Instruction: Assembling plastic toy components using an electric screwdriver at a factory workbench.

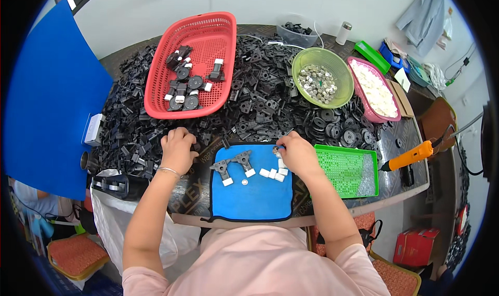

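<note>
My left hand (178,149) is at the front edge of the black plastic parts heap, fingers curled round a dark piece, partly hidden. My right hand (298,153) pinches at small round metal parts (276,150) on the upper right of a blue mat (252,197). Just below those fingertips lie several white blocks (273,174). Two black bracket-like assemblies with white ends, a left one (222,171) and a right one (243,162), rest on the mat's left half. A small round metal piece (245,182) lies beneath them.
A red basket (224,82) of black-and-white assemblies stands on the heap (254,82). Right of it are a green basket (296,69) of metal parts and a pink basket (368,106) of white pieces. A green tray (338,171) and an orange electric screwdriver (410,155) are at right.
</note>
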A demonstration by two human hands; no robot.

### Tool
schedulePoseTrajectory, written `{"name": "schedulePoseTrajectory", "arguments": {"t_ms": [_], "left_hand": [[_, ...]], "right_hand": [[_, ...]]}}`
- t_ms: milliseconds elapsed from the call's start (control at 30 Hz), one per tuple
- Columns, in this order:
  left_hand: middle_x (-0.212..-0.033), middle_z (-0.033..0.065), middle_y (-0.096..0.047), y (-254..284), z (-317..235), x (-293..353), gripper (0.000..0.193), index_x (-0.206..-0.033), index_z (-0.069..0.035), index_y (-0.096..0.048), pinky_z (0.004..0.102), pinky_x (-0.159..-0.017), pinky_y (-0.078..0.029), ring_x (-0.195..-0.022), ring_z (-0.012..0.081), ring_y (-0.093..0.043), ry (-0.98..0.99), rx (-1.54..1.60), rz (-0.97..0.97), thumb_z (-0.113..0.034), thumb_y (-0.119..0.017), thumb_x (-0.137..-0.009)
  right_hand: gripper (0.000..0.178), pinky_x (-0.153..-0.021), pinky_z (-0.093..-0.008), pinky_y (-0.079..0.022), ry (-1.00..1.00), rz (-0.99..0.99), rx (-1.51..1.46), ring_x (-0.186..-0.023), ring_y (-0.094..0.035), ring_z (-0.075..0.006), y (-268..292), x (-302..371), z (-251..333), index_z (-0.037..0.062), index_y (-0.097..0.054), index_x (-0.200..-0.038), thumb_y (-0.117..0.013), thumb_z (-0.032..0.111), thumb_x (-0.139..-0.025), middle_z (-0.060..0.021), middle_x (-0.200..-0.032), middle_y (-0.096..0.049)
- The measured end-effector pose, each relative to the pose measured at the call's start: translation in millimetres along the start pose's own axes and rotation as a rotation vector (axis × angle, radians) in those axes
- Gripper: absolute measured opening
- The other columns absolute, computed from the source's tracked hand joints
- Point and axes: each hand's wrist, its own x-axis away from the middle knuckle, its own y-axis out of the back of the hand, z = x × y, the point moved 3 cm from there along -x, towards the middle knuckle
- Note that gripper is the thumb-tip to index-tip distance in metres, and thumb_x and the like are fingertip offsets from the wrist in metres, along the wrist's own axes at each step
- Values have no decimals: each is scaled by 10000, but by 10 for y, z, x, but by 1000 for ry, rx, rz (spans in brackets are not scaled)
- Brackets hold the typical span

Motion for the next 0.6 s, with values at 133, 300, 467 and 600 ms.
{"name": "schedulePoseTrajectory", "arguments": {"t_ms": [133, 300, 467, 600], "left_hand": [[-955, 116, -575, 151, -108, -3, 317, -979, -44, -538, 364, -796, -441, -903, 279, -567, 150, 393, 30, -68, -715, -717], [-920, 36, -577, -143, -266, 155, 238, -1006, -33, -429, 235, -742, -473, -841, 89, -559, 165, 1130, 284, 30, -587, -839], [-849, 7, -573, -131, -615, 224, 221, -993, -29, -498, 219, -564, -491, -733, 66, -560, 362, 1337, 407, -7, -634, -821], [-874, 10, -592, -201, -654, 324, 183, -962, -31, -569, 218, -560, -500, -741, 77, -586, 337, 1339, 525, 0, -654, -802]], "right_hand": [[155, -800, -372, -480, 19, -23, 83, -924, -582, -277, -132, -48, -62, 125, -682, -923, -610, 120, -786, -87, -955, -580], [178, -809, -369, -478, 25, 142, 80, -944, -579, -269, -161, 50, 65, 115, -681, -900, -694, 157, -727, -86, -1015, -568], [178, -807, -361, -478, -6, 96, -36, -929, -583, -267, -73, 58, -38, 108, -692, -840, -738, 168, -678, -82, -980, -569], [176, -792, -360, -482, 84, 111, 56, -914, -587, -263, -94, 74, 1, 114, -700, -842, -737, 161, -677, -81, -932, -579]]}}
